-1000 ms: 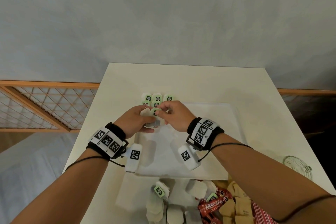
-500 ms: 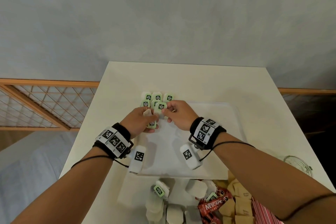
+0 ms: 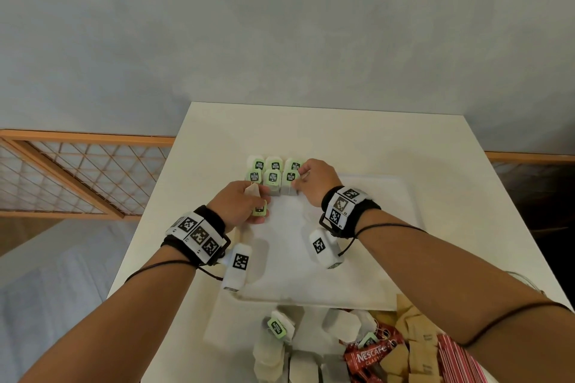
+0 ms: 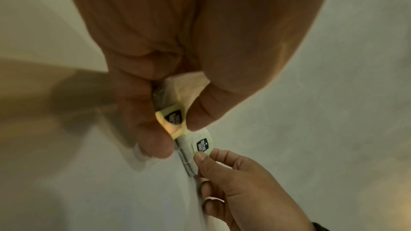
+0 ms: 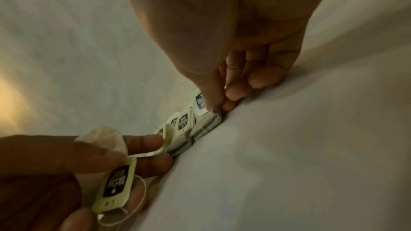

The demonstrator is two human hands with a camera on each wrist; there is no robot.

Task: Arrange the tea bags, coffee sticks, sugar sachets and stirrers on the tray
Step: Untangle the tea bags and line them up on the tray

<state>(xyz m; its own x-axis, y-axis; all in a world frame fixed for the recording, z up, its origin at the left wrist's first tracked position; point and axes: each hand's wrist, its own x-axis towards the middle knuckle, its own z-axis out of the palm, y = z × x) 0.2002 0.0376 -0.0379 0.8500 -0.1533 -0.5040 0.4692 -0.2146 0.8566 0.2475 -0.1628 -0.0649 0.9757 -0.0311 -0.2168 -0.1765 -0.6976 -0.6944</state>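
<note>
Several tea bags with green tags point(image 3: 272, 173) stand in two rows at the far left corner of the white tray point(image 3: 389, 258). My right hand point(image 3: 308, 179) pinches the rightmost tea bag point(image 3: 290, 181) of the near row point(image 5: 201, 103), setting it against the others. My left hand point(image 3: 242, 205) holds another tea bag, its green tag point(image 3: 259, 210) hanging below the thumb point(image 5: 115, 184). In the left wrist view the held tag point(image 4: 173, 117) sits between thumb and finger, with the right hand point(image 4: 233, 182) just beyond.
At the near edge of the table lie loose tea bags point(image 3: 280, 329), red Nescafe coffee sticks point(image 3: 370, 357), brown sugar sachets point(image 3: 410, 339) and red striped sachets point(image 3: 457, 364). A glass rim point(image 3: 525, 280) sits at the right. A wooden lattice rail point(image 3: 77, 177) runs left of the table.
Both hands moved forward to the tray's far left corner. The right hand carried a tea bag into the near row; the left hand kept hold of its tea bag.
</note>
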